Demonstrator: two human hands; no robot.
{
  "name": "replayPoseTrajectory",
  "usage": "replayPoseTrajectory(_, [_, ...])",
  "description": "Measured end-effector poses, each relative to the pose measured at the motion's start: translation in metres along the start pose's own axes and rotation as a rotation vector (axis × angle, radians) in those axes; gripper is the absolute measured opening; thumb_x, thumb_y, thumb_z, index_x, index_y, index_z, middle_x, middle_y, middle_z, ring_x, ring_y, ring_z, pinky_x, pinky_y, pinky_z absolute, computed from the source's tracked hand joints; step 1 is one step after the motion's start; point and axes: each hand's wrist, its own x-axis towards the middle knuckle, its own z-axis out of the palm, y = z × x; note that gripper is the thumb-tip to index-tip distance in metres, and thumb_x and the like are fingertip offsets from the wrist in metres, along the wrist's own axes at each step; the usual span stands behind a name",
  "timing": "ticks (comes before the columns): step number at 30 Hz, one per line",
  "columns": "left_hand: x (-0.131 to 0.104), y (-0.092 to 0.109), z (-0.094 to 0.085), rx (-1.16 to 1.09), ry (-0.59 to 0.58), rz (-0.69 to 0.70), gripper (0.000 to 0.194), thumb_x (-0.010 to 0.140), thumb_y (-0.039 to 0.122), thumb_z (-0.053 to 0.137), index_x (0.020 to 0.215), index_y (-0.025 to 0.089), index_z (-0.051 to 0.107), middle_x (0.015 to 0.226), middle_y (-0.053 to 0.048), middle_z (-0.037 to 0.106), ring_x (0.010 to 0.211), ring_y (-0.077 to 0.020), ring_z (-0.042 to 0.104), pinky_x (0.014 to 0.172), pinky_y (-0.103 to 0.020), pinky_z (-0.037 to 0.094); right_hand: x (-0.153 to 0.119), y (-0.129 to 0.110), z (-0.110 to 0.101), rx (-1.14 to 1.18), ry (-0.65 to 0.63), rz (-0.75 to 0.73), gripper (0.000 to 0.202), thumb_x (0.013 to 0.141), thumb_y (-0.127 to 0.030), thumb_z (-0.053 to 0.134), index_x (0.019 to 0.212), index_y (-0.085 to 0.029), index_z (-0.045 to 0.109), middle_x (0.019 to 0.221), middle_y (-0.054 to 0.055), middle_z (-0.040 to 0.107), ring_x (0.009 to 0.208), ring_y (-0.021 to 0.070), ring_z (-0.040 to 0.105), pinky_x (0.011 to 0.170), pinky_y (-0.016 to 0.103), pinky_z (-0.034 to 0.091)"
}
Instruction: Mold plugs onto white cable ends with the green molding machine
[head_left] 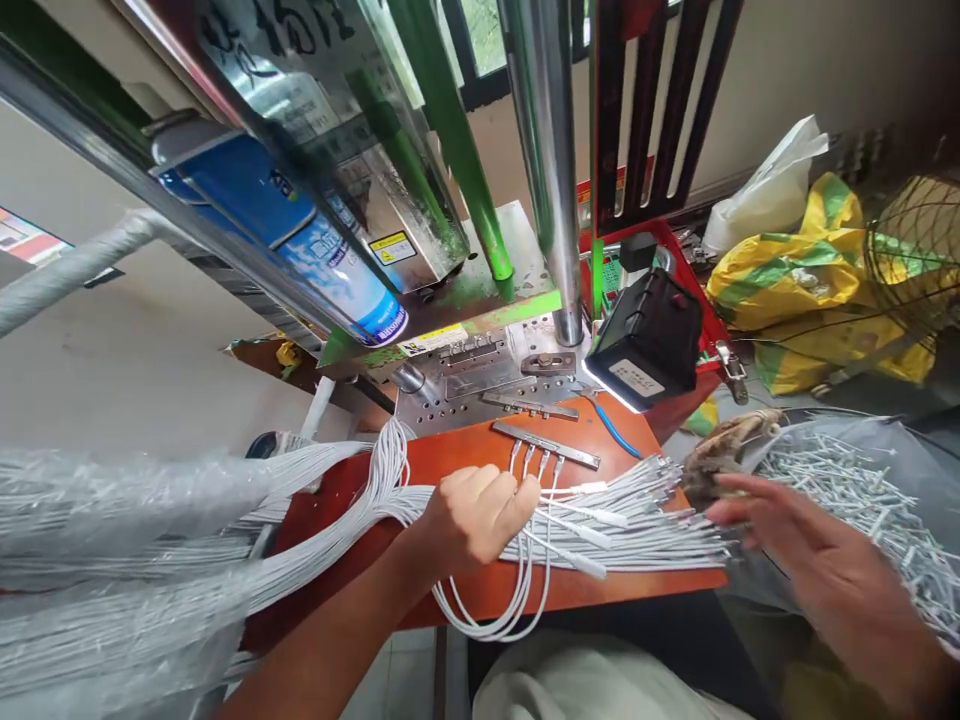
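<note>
White cables [491, 632] gripped in the clenched left hand [484, 512], over a smooth orange board [442, 460]; right hand [832, 560] loosely curled, blurred, any hold impossible to tell, near heaped slender white pieces [832, 475]. Middle stretch hidden by knuckles; 4 tips pointing away, touching a slim metal bar [546, 445], slack looping over the near edge. Beyond: blue-handled pliers [616, 428], perforated steel plate [420, 405].

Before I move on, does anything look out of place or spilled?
No spill seen, but white cables at the left hand loop past the orange board, out of line with the straight bundle, and a blue-handled tool lies loose near the metal plate.
</note>
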Motion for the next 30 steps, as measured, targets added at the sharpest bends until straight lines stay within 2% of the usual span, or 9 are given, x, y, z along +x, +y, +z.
replayPoseTrajectory(3, [0.008, 0.002, -0.006, 0.019, -0.001, 0.033, 0.023, 0.095, 0.012, 0.055, 0.118, 0.012, 0.054, 0.062, 0.004, 0.047, 0.054, -0.0140, 0.042, 0.052, -0.033, 0.025, -0.003, -0.051, 0.050, 0.299, -0.295, 0.197, 0.043, 0.100, -0.060, 0.052, 0.128, -0.029, 0.062, 0.088, 0.005, 0.071, 0.072, 0.0210, 0.064, 0.064, 0.035, 0.053])
replayPoseTrajectory(6, [0.010, 0.004, -0.013, 0.038, 0.000, 0.042, 0.023, 0.093, 0.010, 0.052, 0.116, 0.012, 0.056, 0.061, 0.004, 0.046, 0.052, -0.0133, 0.040, 0.051, -0.033, 0.023, 0.000, -0.075, 0.074, 0.518, -0.424, 0.299, 0.050, 0.100, -0.062, 0.054, 0.134, -0.025, 0.054, 0.077, 0.001, 0.064, 0.078, 0.0200, 0.064, 0.071, 0.033, 0.052])
replayPoseTrajectory(18, [-0.013, 0.009, -0.025, 0.015, 0.105, 0.079, 0.026, 0.094, 0.014, 0.052, 0.119, 0.011, 0.060, 0.066, 0.001, 0.056, 0.052, -0.0132, 0.047, 0.050, -0.030, 0.029, 0.013, -0.094, 0.105, 0.661, -0.438, 0.236, 0.039, 0.097, -0.056, 0.060, 0.111, -0.020, 0.060, 0.078, 0.000, 0.059, 0.064, 0.0149, 0.058, 0.059, 0.028, 0.045])
replayPoseTrajectory(20, [-0.035, -0.013, -0.022, -0.013, 0.233, -0.047, 0.023, 0.099, 0.019, 0.051, 0.120, 0.015, 0.061, 0.072, -0.001, 0.062, 0.059, -0.0145, 0.056, 0.057, -0.029, 0.041, 0.020, -0.089, 0.106, 0.528, -0.393, 0.161, 0.039, 0.099, -0.056, 0.056, 0.114, -0.021, 0.061, 0.083, 0.003, 0.063, 0.070, 0.0180, 0.061, 0.062, 0.031, 0.049])
replayPoseTrajectory(23, [-0.072, -0.060, -0.016, -0.011, 0.537, -0.716, 0.028, 0.106, 0.033, 0.044, 0.120, 0.016, 0.061, 0.085, -0.006, 0.067, 0.076, -0.0184, 0.065, 0.077, -0.033, 0.053, 0.040, -0.069, 0.108, 0.090, -0.226, -0.091, 0.033, 0.102, -0.047, 0.049, 0.121, -0.022, 0.061, 0.109, 0.009, 0.068, 0.099, 0.0249, 0.065, 0.087, 0.040, 0.052])
replayPoseTrajectory(25, [-0.087, -0.076, -0.011, 0.014, 0.615, -1.154, 0.041, 0.105, 0.042, 0.046, 0.132, 0.012, 0.054, 0.107, -0.015, 0.068, 0.099, -0.0250, 0.067, 0.092, -0.042, 0.054, 0.056, -0.053, 0.114, -0.234, -0.168, -0.259, 0.030, 0.103, -0.037, 0.044, 0.124, -0.022, 0.060, 0.121, 0.012, 0.065, 0.112, 0.0282, 0.059, 0.099, 0.044, 0.045])
replayPoseTrajectory(26, [-0.089, -0.073, -0.007, 0.020, 0.598, -1.250, 0.050, 0.103, 0.045, 0.050, 0.140, 0.011, 0.048, 0.123, -0.019, 0.064, 0.115, -0.0288, 0.063, 0.102, -0.046, 0.050, 0.063, -0.047, 0.118, -0.376, -0.174, -0.310, 0.030, 0.102, -0.034, 0.042, 0.124, -0.021, 0.059, 0.122, 0.013, 0.064, 0.112, 0.0295, 0.057, 0.098, 0.045, 0.044])
replayPoseTrajectory(28, [-0.082, -0.042, 0.002, -0.043, 0.479, -1.160, 0.059, 0.102, 0.040, 0.053, 0.152, 0.014, 0.037, 0.147, -0.022, 0.049, 0.140, -0.0315, 0.047, 0.117, -0.050, 0.039, 0.072, -0.037, 0.129, -0.602, -0.216, -0.349, 0.031, 0.103, -0.030, 0.038, 0.122, -0.020, 0.060, 0.117, 0.014, 0.063, 0.105, 0.0305, 0.054, 0.090, 0.044, 0.043])
replayPoseTrajectory(30, [-0.065, 0.007, 0.015, -0.299, 0.150, -0.813, 0.052, 0.104, 0.035, 0.048, 0.153, 0.019, 0.039, 0.153, -0.018, 0.046, 0.144, -0.0294, 0.043, 0.118, -0.048, 0.039, 0.076, -0.032, 0.140, -0.743, -0.234, -0.357, 0.029, 0.104, -0.030, 0.037, 0.117, -0.020, 0.062, 0.110, 0.013, 0.061, 0.099, 0.0302, 0.052, 0.082, 0.041, 0.042])
